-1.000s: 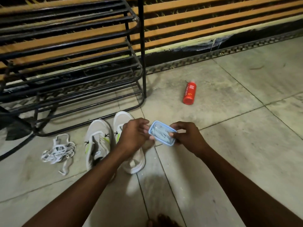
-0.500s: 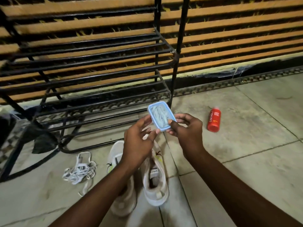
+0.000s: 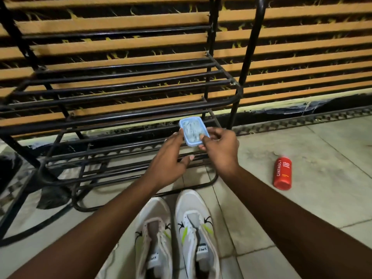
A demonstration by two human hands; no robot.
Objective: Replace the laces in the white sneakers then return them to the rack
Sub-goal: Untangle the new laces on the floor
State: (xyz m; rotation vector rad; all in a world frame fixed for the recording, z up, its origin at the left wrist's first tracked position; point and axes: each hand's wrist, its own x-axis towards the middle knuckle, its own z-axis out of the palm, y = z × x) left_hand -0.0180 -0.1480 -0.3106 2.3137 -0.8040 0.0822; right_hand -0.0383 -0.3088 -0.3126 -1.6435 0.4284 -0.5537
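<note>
Pinching near-right corner of small blue-rimmed clear plastic lace box (image 3: 192, 131): right hand (image 3: 221, 150) grip; left hand (image 3: 169, 160) grip apart, fingers touching left edge. Box long axis near-far; white fabric sneakers (image 3: 191, 204) on floor (image 3: 302, 198), nearer.

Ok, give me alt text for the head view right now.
The right hand pinches a small blue-lidded box before a black metal rack, while fingers of the left hand touch its edge. Below, the white sneakers sit side by side on the floor, no laces showing; a red bottle lies to the right.
</note>
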